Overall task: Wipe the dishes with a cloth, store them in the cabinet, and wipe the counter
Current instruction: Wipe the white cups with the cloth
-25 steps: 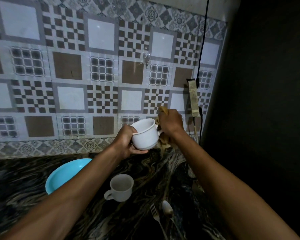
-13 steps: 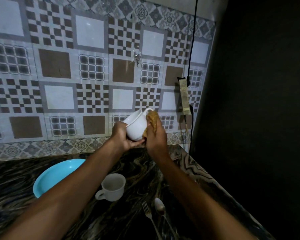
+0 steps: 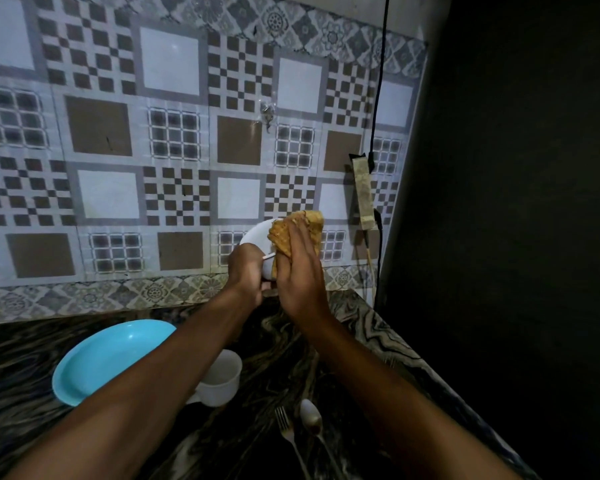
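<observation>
My left hand (image 3: 246, 271) grips a white cup (image 3: 255, 235), held in the air above the dark marbled counter (image 3: 368, 327) and tilted away from me. My right hand (image 3: 300, 271) presses a yellow-orange cloth (image 3: 291, 230) against the cup's right side, covering most of it. On the counter below stand a second white cup (image 3: 222, 377), partly hidden by my left forearm, and a light blue plate (image 3: 104, 355) to its left. A fork (image 3: 286, 431) and a spoon (image 3: 310, 419) lie side by side near the front.
A patterned tile wall (image 3: 174, 140) backs the counter. A black cable (image 3: 380, 74) runs down to a power strip (image 3: 362, 192) hung on the wall at the right. The counter's right edge borders a dark area (image 3: 516, 202).
The cup has turned from upright to tilted away. My right hand with the cloth has moved from behind the cup onto its side and up over it.
</observation>
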Action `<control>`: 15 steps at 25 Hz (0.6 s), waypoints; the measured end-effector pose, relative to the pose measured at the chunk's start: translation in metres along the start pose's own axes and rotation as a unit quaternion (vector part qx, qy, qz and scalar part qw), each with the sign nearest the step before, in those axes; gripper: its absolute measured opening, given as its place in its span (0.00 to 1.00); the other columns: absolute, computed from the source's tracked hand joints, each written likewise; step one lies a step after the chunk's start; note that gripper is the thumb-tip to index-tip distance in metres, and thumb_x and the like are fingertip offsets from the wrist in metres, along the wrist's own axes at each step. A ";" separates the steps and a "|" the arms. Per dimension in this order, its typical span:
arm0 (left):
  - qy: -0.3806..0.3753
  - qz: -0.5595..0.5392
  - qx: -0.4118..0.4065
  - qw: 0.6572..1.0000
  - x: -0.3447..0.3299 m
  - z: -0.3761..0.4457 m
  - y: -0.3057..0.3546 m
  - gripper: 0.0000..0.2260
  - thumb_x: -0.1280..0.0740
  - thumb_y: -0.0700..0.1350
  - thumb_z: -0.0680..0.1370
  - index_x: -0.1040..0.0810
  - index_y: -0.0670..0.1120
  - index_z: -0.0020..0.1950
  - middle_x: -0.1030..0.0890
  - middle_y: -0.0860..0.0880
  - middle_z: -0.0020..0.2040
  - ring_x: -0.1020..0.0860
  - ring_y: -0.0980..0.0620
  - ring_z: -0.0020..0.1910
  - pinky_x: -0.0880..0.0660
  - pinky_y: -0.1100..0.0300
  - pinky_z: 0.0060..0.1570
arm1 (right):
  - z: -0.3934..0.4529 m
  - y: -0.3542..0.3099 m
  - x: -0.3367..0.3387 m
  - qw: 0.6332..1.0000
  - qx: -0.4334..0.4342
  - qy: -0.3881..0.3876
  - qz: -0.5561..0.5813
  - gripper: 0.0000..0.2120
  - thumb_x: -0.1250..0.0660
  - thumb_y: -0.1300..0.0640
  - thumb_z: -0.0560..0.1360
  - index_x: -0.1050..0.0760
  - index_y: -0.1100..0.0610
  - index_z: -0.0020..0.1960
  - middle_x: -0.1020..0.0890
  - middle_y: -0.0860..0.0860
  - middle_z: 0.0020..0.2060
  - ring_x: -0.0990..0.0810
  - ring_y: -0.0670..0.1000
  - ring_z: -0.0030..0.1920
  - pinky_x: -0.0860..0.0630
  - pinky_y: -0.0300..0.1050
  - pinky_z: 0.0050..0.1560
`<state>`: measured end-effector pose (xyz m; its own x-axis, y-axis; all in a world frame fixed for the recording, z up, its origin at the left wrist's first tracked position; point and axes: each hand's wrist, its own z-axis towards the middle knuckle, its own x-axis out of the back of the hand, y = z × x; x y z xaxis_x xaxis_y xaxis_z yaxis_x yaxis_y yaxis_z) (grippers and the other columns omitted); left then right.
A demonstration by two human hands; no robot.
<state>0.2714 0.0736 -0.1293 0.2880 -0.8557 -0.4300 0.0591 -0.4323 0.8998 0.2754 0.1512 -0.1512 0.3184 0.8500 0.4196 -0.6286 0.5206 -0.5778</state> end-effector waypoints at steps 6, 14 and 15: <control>0.037 0.195 -0.095 0.975 0.003 0.018 -0.011 0.19 0.46 0.39 0.78 0.32 0.43 0.69 0.24 0.40 0.64 0.22 0.40 0.57 0.23 0.47 0.54 | 0.019 0.016 0.014 0.996 0.003 -0.044 -0.074 0.24 0.41 0.67 0.77 0.34 0.59 0.72 0.32 0.57 0.72 0.37 0.54 0.74 0.43 0.49 0.75; -0.085 0.357 -0.172 0.914 -0.006 0.014 -0.032 0.17 0.41 0.34 0.73 0.24 0.47 0.58 0.20 0.48 0.49 0.24 0.55 0.42 0.29 0.67 0.33 | 0.062 0.067 0.071 0.930 0.107 -0.216 -0.276 0.13 0.31 0.51 0.72 0.23 0.57 0.52 0.19 0.59 0.49 0.23 0.60 0.50 0.34 0.46 0.43; -0.092 0.360 -0.167 0.913 -0.008 0.016 -0.033 0.17 0.41 0.35 0.72 0.23 0.47 0.58 0.20 0.47 0.49 0.24 0.54 0.41 0.30 0.65 0.32 | 0.063 0.073 0.073 0.924 0.111 -0.221 -0.290 0.12 0.31 0.49 0.72 0.23 0.56 0.51 0.19 0.58 0.47 0.23 0.59 0.49 0.35 0.45 0.42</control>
<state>0.2522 0.0906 -0.1566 0.2033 -0.9308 0.3038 0.2151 0.3451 0.9136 0.2078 0.2458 -0.1186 0.3578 0.2915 0.8871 -0.5892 0.8075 -0.0276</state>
